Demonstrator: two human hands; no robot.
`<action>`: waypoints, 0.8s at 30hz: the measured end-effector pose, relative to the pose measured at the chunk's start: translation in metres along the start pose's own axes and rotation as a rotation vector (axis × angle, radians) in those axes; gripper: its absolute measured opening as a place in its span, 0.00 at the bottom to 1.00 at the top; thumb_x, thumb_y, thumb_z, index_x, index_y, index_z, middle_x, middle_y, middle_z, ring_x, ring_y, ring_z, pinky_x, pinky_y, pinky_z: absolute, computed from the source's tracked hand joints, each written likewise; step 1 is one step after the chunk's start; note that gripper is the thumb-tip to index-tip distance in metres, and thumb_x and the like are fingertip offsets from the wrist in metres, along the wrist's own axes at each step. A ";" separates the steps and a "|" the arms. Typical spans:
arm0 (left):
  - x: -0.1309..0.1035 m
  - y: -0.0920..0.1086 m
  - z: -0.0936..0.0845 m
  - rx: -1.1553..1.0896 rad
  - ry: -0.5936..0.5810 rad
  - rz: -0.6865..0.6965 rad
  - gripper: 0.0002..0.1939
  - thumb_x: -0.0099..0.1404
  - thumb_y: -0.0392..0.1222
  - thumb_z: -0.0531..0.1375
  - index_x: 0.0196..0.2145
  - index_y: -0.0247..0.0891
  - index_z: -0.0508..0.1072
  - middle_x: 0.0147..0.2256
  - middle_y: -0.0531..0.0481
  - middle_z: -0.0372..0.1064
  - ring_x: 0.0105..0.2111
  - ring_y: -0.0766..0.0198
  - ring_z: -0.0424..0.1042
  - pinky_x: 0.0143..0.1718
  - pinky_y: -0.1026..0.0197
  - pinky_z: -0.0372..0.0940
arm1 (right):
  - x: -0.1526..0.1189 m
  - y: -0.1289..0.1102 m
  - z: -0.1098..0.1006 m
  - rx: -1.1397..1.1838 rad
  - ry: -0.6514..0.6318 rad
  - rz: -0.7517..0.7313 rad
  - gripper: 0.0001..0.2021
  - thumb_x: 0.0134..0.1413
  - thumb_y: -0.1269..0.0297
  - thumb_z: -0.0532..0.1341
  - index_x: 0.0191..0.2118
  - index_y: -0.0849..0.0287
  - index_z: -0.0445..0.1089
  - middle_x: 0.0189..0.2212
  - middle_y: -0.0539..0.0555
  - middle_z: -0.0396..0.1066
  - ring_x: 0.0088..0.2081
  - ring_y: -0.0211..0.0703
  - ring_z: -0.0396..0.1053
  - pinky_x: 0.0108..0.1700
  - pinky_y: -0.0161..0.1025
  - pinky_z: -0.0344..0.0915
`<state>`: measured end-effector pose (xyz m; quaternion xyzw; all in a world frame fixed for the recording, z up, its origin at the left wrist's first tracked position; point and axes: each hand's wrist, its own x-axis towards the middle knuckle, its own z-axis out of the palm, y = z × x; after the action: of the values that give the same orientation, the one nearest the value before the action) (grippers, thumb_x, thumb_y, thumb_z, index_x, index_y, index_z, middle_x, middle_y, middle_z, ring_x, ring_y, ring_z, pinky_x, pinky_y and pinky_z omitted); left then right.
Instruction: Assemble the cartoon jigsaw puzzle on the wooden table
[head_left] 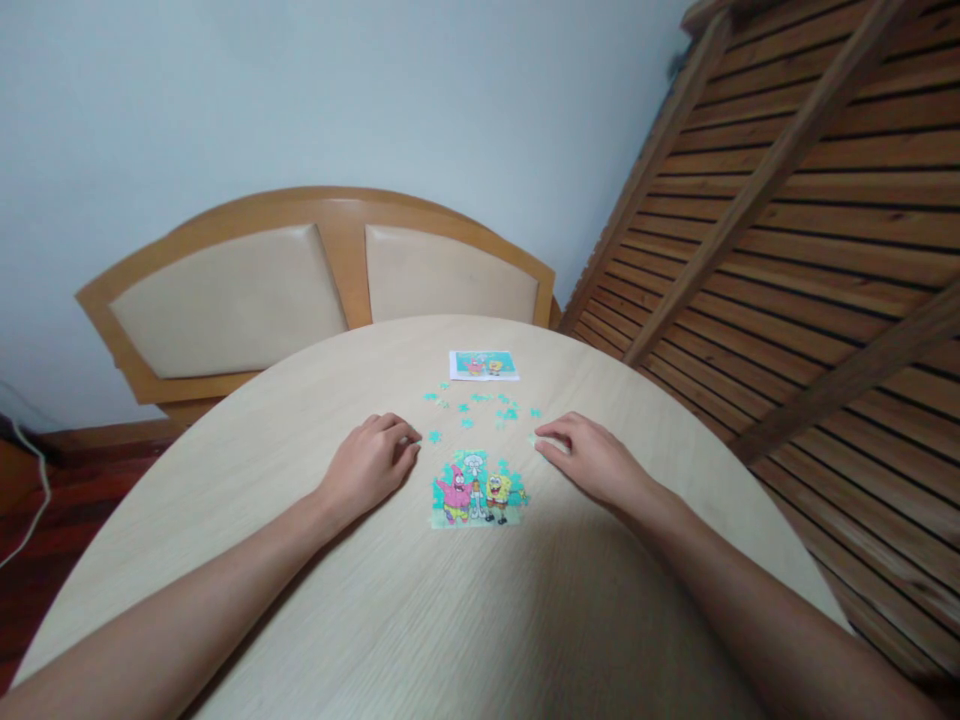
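Note:
A partly assembled jigsaw puzzle (478, 500) with cartoon figures in pink, yellow and pale green lies flat between my hands. Its upper edge is uneven. My left hand (375, 458) rests on the table to the upper left of it, fingers loosely bent, thumb apart, nothing in the grasp. On the other side, my right hand (589, 455) pinches a small pale puzzle piece (532, 438) between thumb and fingertips. Several loose turquoise pieces (466, 423) are scattered beyond the puzzle, one of them (435, 437) close to my left fingertips.
Behind the loose pieces lies a reference picture card (484, 366) showing the same figures. Everything sits on a round light wood table (360, 620). A padded bench back (345, 205) stands at the far side, and a slatted wooden panel (787, 220) leans at the right.

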<state>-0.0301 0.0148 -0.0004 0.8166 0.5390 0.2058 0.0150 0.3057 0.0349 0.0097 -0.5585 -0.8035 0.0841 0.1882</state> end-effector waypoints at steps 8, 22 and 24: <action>0.000 -0.002 0.005 -0.020 0.034 0.037 0.09 0.69 0.41 0.55 0.41 0.38 0.75 0.43 0.43 0.72 0.44 0.51 0.69 0.48 0.47 0.66 | 0.001 0.002 0.007 0.075 -0.010 -0.123 0.10 0.62 0.65 0.62 0.44 0.54 0.80 0.43 0.56 0.76 0.46 0.49 0.73 0.51 0.44 0.67; -0.001 -0.002 0.007 -0.042 0.056 0.047 0.08 0.69 0.40 0.56 0.41 0.38 0.74 0.43 0.43 0.71 0.45 0.51 0.68 0.49 0.47 0.65 | 0.002 0.018 -0.014 0.173 -0.088 0.035 0.11 0.56 0.59 0.64 0.40 0.59 0.79 0.39 0.57 0.79 0.39 0.48 0.75 0.41 0.40 0.68; -0.001 -0.002 0.007 -0.042 0.052 0.042 0.07 0.69 0.40 0.56 0.41 0.38 0.73 0.43 0.43 0.71 0.45 0.51 0.68 0.49 0.47 0.65 | 0.000 0.016 -0.013 0.135 -0.099 0.044 0.13 0.53 0.57 0.66 0.40 0.59 0.78 0.38 0.57 0.78 0.38 0.49 0.74 0.40 0.40 0.67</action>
<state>-0.0296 0.0164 -0.0079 0.8216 0.5176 0.2386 0.0140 0.3246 0.0400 0.0161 -0.5571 -0.7919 0.1697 0.1838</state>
